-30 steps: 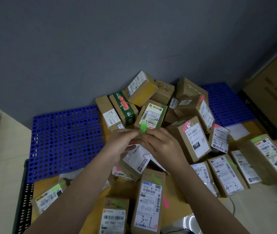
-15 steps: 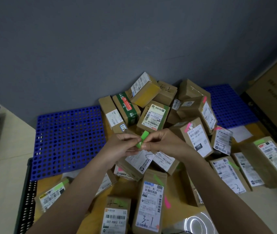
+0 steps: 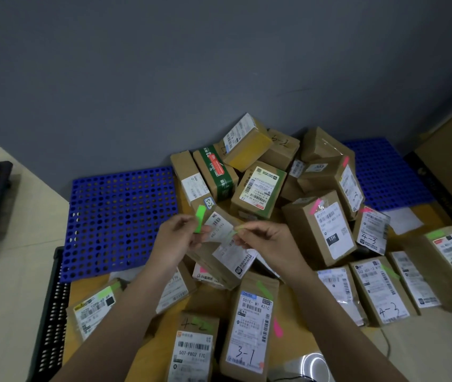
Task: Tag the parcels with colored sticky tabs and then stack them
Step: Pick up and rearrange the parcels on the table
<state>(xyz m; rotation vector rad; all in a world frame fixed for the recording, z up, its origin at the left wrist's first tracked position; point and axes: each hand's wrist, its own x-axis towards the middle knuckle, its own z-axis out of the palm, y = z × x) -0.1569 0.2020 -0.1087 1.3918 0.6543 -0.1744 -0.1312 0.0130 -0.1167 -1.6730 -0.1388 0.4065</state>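
Left hand (image 3: pixel 176 238) is up over the middle of the pile, its fingers (image 3: pixel 191 230) pinching a single green sticky tab (image 3: pixel 200 218) that stands upright and free of everything else. Right hand (image 3: pixel 267 241) sits just beside it, fingers curled and pinching the rest of the tab pad (image 3: pixel 238 231), a thin yellow-green sliver, blurred.

The parcels (image 3: pixel 321 230) lie heaped against the far edge of the worktop, spilling toward the near edge; several already wear green or pink tabs, like the one marked 3-1 (image 3: pixel 248 323).

The risks: that loose tab looks floppy, so it could curl back and stick to the fingers, or fold on itself. The heap is jumbled, so an already-tagged box could get tagged twice. Tilted boxes near the top, such as the yellow-sided parcel (image 3: pixel 247 142), look ready to slide if the pile is nudged while pressing the tab down.
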